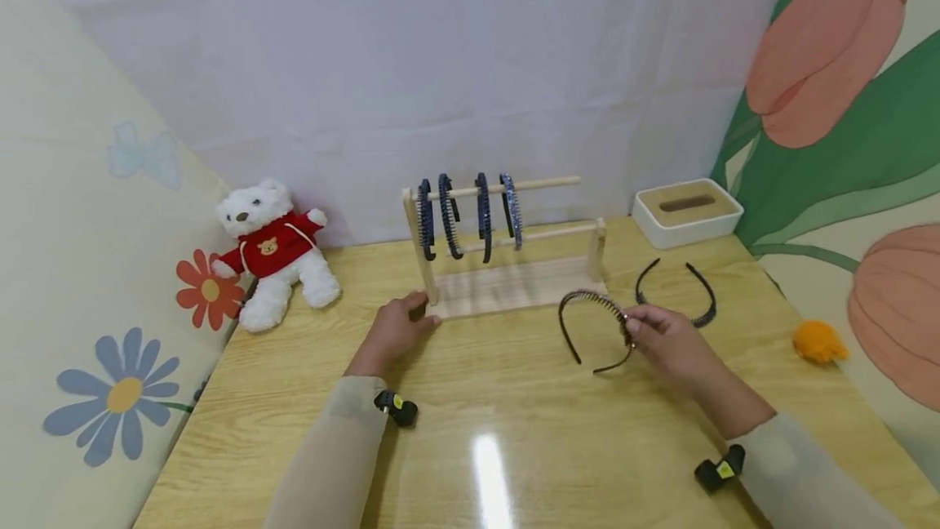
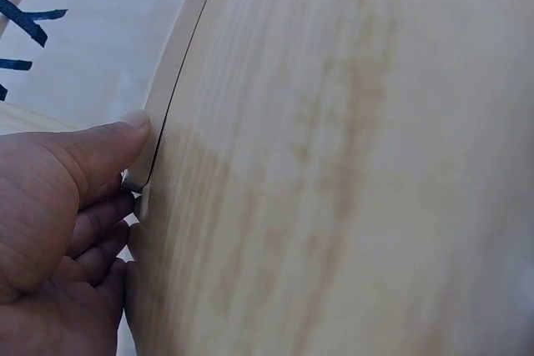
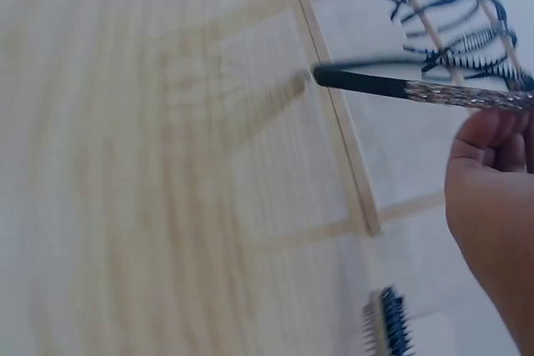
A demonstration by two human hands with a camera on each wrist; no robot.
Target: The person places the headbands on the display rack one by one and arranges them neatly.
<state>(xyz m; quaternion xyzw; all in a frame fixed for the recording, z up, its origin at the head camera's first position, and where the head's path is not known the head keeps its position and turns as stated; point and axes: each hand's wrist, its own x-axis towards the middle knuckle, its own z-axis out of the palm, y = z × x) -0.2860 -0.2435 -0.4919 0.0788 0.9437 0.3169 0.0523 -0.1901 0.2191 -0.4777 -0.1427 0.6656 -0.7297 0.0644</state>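
My right hand (image 1: 667, 343) pinches a dark toothed headband (image 1: 591, 295) with a glittery band, held above the table in front of the wooden rack's right end. In the right wrist view the headband (image 3: 367, 83) shows a plain black tip and a sparkly stretch near the fingers. At the rack's front left corner, my left hand (image 1: 396, 326) grips the base (image 1: 507, 286) between thumb and fingers. Several headbands hang from the rack's upper rod (image 1: 551, 184), among them a dark blue one (image 1: 482, 215) and a silvery blue one (image 1: 514, 211).
Another dark headband (image 1: 710, 300) lies on the table behind my right hand. A white box with a slotted wooden lid (image 1: 686, 215) stands at the back right. An orange fluffy item (image 1: 818, 341) is at the right edge. A white teddy bear (image 1: 272, 247) sits back left.
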